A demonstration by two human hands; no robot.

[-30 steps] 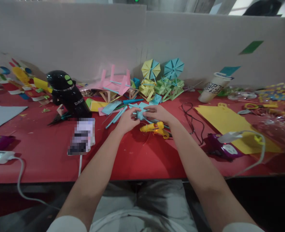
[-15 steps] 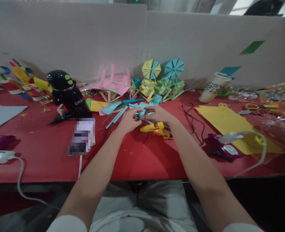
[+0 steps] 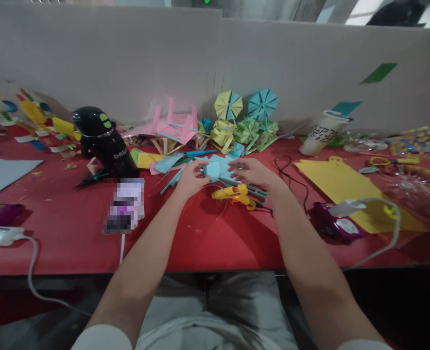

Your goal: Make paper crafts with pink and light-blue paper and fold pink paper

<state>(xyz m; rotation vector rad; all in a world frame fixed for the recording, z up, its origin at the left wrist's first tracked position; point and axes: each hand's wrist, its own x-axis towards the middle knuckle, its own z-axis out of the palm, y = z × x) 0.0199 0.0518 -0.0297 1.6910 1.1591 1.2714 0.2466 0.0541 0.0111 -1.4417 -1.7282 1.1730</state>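
Note:
My left hand (image 3: 193, 181) has its fingers closed around a small dark-blue piece, seemingly folded paper (image 3: 204, 170), partly hidden by the fingertips. To its right, my right hand (image 3: 254, 172) hovers with fingers apart and nothing in them. Between the two hands lie light-blue paper pieces (image 3: 218, 168) on the red table (image 3: 215, 243). A yellow glue gun (image 3: 232, 193) rests just in front of the hands. Behind it, partly under my right hand, is a pair of scissors with grey-green handles (image 3: 260, 193).
Paper models stand at the back, including a pink one (image 3: 176, 124) and a blue wheel shape (image 3: 263, 103). A black bottle (image 3: 103, 143) and a phone (image 3: 125, 206) are on the left. At right are a paper cup (image 3: 324, 132), yellow sheets (image 3: 349, 189) and a purple power strip (image 3: 336, 223).
My right hand has drawn away to the right from my left hand, and its fingers have spread. The left hand has shifted slightly left with the piece. Blue paper and scissors handles now show.

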